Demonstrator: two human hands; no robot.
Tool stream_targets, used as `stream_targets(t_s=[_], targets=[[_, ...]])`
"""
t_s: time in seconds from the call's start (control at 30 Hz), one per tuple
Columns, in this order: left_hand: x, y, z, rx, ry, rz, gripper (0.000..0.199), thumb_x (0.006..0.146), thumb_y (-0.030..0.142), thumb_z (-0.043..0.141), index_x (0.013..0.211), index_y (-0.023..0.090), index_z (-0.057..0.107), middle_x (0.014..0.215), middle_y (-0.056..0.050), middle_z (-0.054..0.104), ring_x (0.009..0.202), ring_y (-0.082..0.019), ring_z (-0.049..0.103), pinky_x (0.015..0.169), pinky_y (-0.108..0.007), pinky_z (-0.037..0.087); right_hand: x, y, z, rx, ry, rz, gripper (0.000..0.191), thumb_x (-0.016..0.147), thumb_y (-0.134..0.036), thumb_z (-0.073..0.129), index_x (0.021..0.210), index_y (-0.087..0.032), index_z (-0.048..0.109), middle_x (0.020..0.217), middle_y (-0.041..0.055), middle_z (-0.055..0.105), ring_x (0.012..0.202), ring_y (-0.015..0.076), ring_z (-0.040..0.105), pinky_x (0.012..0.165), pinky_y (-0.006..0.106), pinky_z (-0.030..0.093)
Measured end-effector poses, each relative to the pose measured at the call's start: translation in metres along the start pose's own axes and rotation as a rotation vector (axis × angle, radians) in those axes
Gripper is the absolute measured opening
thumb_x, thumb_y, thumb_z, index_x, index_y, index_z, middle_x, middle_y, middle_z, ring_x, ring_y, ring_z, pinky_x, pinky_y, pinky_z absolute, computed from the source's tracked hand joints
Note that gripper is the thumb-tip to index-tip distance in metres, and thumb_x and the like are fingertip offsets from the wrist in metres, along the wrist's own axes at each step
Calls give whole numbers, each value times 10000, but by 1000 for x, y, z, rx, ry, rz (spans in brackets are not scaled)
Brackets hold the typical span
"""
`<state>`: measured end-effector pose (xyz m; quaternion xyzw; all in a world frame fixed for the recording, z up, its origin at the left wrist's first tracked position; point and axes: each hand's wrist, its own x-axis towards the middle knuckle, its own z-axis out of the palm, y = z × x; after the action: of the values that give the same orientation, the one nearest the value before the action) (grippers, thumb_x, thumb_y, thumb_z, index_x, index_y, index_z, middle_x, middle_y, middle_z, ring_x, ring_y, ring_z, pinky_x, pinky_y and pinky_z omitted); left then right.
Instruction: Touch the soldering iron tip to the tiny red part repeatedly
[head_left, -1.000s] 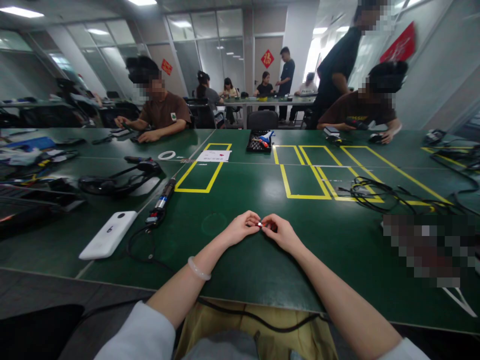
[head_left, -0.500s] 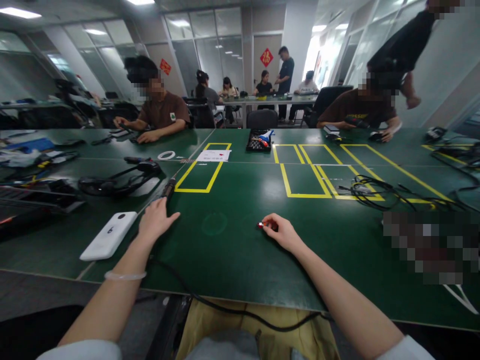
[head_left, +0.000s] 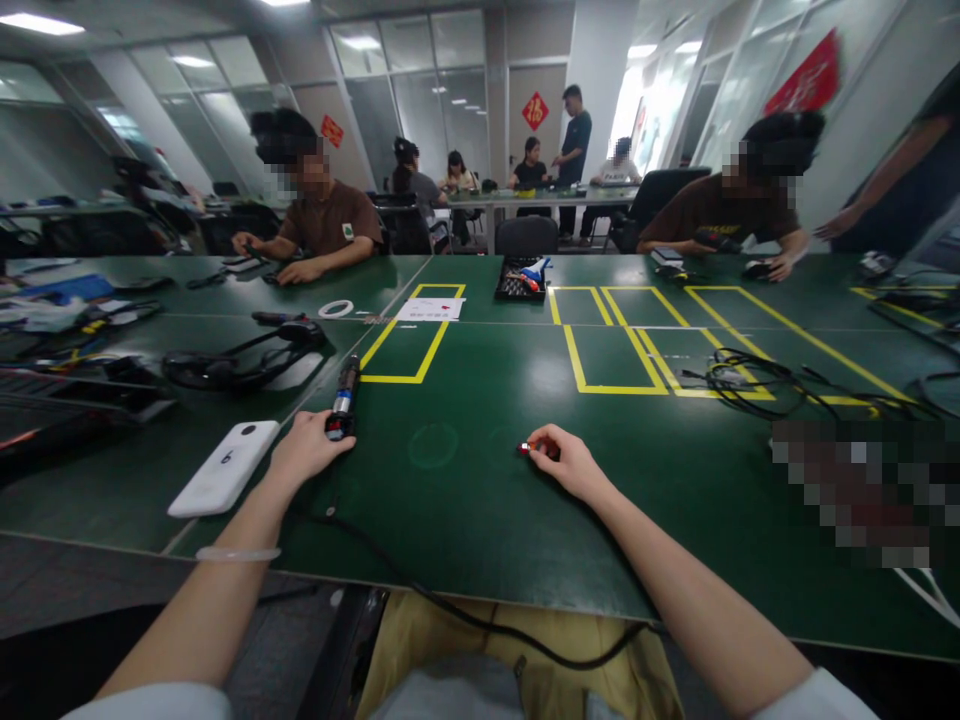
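My left hand (head_left: 309, 446) is at the left of the green table, its thumb and fingers closed around the near end of a black cylindrical tool (head_left: 346, 388) with a blue and silver band. The tool looks like an electric screwdriver, and its far end points away from me. My right hand (head_left: 568, 464) rests on the table at centre right, pinching a small red-and-orange piece (head_left: 523, 449) with a white spot. Fingers hide most of that piece. A white phone-shaped block (head_left: 225, 470) lies just left of my left hand.
Yellow tape outlines (head_left: 391, 379) mark the table, with a paper sheet (head_left: 430, 309) on one. A black tray (head_left: 520, 280) of small parts stands at the back. Black cables (head_left: 739, 375) lie right; a headset (head_left: 244, 358) lies left. A black cord (head_left: 465, 613) crosses the front edge. People sit opposite.
My left hand has drawn back toward me along the tool, uncovering its blue and silver band. My right hand stays nearly in place with the small piece. A standing person behind has shifted right.
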<state>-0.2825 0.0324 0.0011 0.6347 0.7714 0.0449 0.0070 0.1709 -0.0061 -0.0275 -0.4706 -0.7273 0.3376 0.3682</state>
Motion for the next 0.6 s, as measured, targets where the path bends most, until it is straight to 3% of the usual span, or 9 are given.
stream_targets(t_s=[0.13, 0.43, 0.6], targets=[[-22, 56, -3, -7, -9, -12, 720, 727, 613, 499, 1308, 189, 467, 1261, -127, 461, 1022, -279, 600, 818, -364, 495, 1, 1, 2, 25, -3, -25, 139, 805, -208, 569, 938, -176, 595, 770, -2, 605, 657, 119, 522, 630, 241, 402], [-63, 190, 3, -18, 61, 279, 593, 755, 516, 551, 1239, 182, 479, 1109, -102, 497, 906, -230, 596, 775, -325, 466, 1, 4, 1, 3, 7, -129, 61, 830, -182, 533, 865, -193, 583, 801, 2, 566, 678, 125, 500, 638, 239, 397], [-82, 243, 8, -47, 83, 420, 572, 748, 481, 582, 1224, 184, 469, 1060, -92, 499, 938, -240, 569, 806, -337, 445, 2, 11, 2, -14, 51, -153, 79, 829, -169, 524, 882, -197, 575, 821, 7, 556, 696, 133, 512, 637, 241, 405]])
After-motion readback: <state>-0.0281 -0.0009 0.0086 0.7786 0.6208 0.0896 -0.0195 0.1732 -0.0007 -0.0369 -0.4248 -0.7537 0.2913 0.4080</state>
